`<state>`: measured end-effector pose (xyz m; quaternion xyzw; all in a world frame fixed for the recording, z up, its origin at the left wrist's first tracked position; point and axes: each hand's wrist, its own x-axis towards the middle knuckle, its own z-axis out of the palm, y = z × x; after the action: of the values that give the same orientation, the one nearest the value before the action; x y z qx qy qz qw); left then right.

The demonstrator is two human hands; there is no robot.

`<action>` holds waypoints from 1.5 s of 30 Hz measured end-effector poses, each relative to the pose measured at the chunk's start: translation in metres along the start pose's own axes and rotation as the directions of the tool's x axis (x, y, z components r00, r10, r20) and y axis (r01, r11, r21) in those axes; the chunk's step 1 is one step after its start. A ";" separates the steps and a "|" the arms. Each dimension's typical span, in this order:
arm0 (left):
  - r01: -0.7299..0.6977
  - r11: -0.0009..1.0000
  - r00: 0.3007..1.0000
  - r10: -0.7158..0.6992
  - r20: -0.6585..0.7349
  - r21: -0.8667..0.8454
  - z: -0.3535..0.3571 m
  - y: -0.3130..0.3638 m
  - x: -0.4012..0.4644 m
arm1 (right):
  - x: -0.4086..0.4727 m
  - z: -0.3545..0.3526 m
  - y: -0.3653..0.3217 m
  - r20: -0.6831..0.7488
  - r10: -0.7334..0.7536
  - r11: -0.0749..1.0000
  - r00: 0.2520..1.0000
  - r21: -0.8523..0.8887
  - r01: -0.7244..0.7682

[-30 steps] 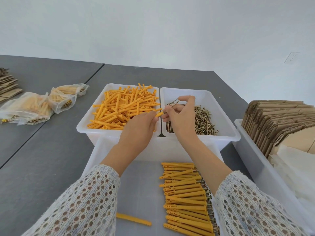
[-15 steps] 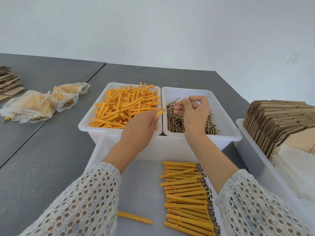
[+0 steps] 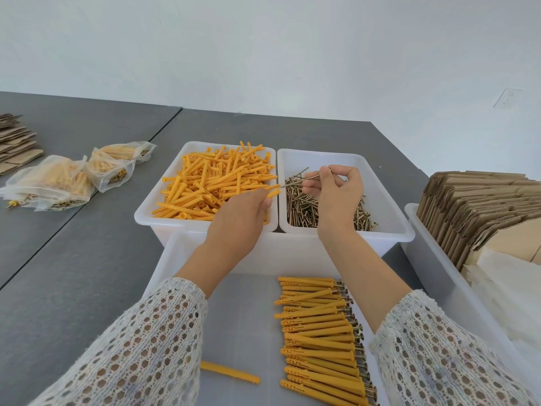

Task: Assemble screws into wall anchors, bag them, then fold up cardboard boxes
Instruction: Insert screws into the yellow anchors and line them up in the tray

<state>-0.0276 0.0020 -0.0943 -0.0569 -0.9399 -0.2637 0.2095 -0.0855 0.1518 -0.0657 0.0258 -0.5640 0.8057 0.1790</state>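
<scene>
My left hand [image 3: 238, 219] grips a yellow wall anchor [image 3: 273, 191] whose open end points right, above the rim between two white bins. My right hand [image 3: 336, 194] pinches a screw [image 3: 311, 177], its tip aimed at the anchor's mouth and just short of it. The left bin [image 3: 149, 213] holds several loose yellow anchors [image 3: 218, 183]. The right bin [image 3: 392, 218] holds a heap of brass screws [image 3: 301, 205]. In the near tray [image 3: 175, 253] lies a row of assembled anchors with screws [image 3: 319, 332], and one loose anchor [image 3: 229, 372].
Filled plastic bags [image 3: 58, 183] lie on the grey table at left, with flat cardboard pieces [image 3: 14, 142] beyond them. A long white bin [image 3: 433, 259] at right holds upright folded cardboard blanks [image 3: 474, 206] and clear bags [image 3: 509, 291].
My right hand has drawn back to the right with the screw, away from my left hand, so the screw now lies more level. My left hand has stayed in place.
</scene>
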 end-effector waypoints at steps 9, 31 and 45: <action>-0.049 0.997 0.998 0.046 -0.038 -0.068 -0.001 0.000 0.000 | -0.012 0.011 0.002 0.357 0.047 0.980 0.933 -0.197 0.026; -0.457 0.777 0.807 0.156 0.570 0.433 0.040 0.086 -0.045 | 0.036 -0.023 0.004 -0.080 0.509 0.852 0.857 -0.098 -0.515; -0.492 0.774 0.839 0.300 0.454 0.399 0.058 0.078 -0.049 | 0.038 -0.021 0.010 -0.020 0.497 0.838 0.867 -0.248 -0.486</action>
<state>0.0128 0.0989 -0.1235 -0.2489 -0.9627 0.0555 0.0905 -0.1203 0.1777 -0.0726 -0.1239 -0.6507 0.7479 -0.0446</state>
